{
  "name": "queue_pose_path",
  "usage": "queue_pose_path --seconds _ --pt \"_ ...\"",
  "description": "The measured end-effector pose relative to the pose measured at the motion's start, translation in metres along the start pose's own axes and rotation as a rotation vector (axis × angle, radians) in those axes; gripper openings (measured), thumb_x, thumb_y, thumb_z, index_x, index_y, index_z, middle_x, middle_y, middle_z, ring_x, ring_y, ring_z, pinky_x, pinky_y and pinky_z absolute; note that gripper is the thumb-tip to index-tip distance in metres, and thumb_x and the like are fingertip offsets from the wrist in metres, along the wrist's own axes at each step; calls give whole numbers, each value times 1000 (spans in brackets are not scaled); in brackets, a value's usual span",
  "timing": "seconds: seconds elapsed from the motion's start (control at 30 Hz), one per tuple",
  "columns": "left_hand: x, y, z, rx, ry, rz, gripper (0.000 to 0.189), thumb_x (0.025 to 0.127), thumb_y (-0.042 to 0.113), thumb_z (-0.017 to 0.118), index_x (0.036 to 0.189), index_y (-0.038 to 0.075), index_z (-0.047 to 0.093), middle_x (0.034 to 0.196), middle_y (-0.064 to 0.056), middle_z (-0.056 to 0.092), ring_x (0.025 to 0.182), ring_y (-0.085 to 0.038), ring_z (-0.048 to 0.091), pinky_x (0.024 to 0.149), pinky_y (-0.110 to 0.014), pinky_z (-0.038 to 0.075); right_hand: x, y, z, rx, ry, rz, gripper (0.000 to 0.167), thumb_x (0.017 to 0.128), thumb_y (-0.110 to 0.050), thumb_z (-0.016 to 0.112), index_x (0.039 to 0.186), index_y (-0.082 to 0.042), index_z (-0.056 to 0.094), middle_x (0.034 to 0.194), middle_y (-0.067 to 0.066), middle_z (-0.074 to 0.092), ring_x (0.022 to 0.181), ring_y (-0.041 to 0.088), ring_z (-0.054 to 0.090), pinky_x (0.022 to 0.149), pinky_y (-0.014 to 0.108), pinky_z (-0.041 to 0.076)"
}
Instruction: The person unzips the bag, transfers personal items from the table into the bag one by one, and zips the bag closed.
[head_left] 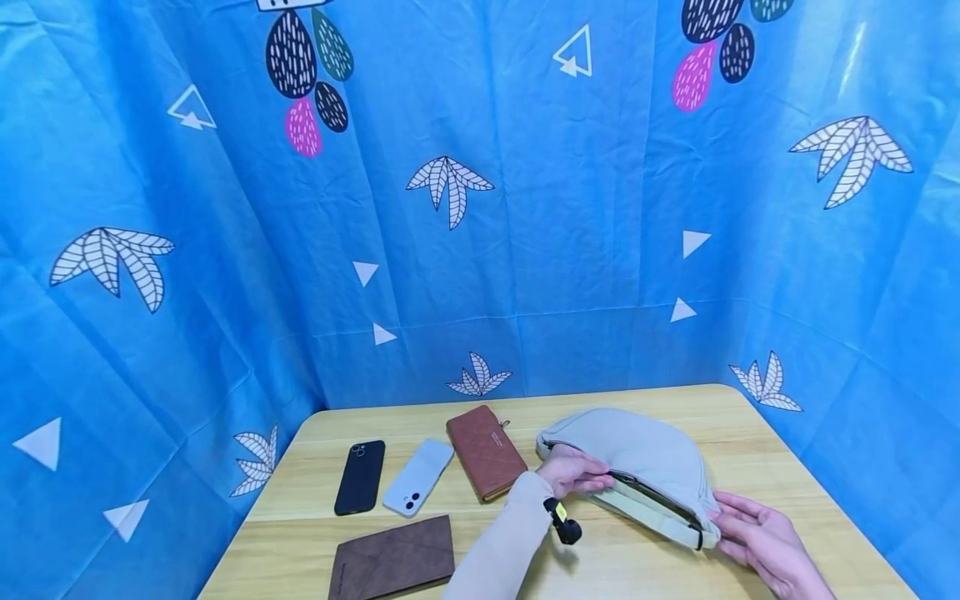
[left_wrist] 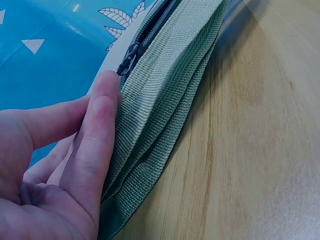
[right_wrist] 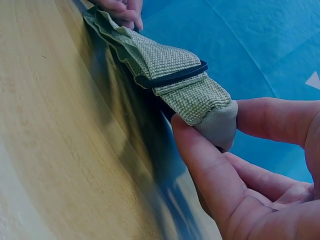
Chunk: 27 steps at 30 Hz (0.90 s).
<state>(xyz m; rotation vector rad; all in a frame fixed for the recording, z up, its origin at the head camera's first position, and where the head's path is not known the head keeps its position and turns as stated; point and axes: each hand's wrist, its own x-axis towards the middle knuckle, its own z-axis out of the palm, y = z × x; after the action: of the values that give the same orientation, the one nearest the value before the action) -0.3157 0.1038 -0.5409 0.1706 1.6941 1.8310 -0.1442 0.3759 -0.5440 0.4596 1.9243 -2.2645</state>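
Observation:
A pale grey crescent-shaped sling bag [head_left: 645, 442] with a green webbing strap [left_wrist: 150, 105] is on the right part of the table. My left hand [head_left: 576, 472] is at the bag's zipped edge, its fingertips pinching the pull of the dark zipper slider [left_wrist: 131, 59]. At the bag's right end my right hand [head_left: 765, 537] pinches the grey corner tab between thumb and fingers. Beside that grip, in the right wrist view, the strap runs through a black buckle [right_wrist: 172, 76]. A dark gap along the zipper shows in the head view; the inside is hidden.
Left of the bag lies a reddish-brown wallet [head_left: 486, 450]. Further left are a light blue phone [head_left: 420, 475] and a black phone [head_left: 360, 477]. A dark brown wallet [head_left: 393, 557] lies near the front. Blue patterned cloth [head_left: 585, 250] surrounds the wooden table [head_left: 300, 533].

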Motion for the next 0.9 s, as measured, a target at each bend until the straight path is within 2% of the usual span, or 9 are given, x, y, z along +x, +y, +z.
queue_pose_path --seconds 0.17,0.37,0.73,0.9 --pt "-1 1 -4 20 -12 19 15 94 -1 70 107 -6 75 104 -29 75 82 -17 80 72 -19 63 0 -1 0 -3 19 9 45 102 -15 65 142 1 53 103 -7 73 96 6 72 85 32 65" --pt "-2 2 -4 10 4 21 16 93 -3 70 107 -8 75 103 -30 75 77 -16 79 72 -21 64 0 -2 0 1 22 12 33 102 -14 66 133 -7 62 102 -7 73 94 5 72 83 30 65" --pt "3 2 -13 17 31 16 13 92 -2 72 104 -6 76 101 -29 76 70 -11 77 70 -19 63 2 0 0 -18 35 7 43 102 -15 66 141 -1 56 102 -12 71 95 5 71 83 30 65" --pt "6 1 -15 12 30 6 11 91 -2 73 101 -4 77 99 -28 76 70 -12 78 69 -19 63 3 0 -1 -24 38 11 45 101 -15 66 142 0 54 102 -13 71 95 4 71 83 31 65"
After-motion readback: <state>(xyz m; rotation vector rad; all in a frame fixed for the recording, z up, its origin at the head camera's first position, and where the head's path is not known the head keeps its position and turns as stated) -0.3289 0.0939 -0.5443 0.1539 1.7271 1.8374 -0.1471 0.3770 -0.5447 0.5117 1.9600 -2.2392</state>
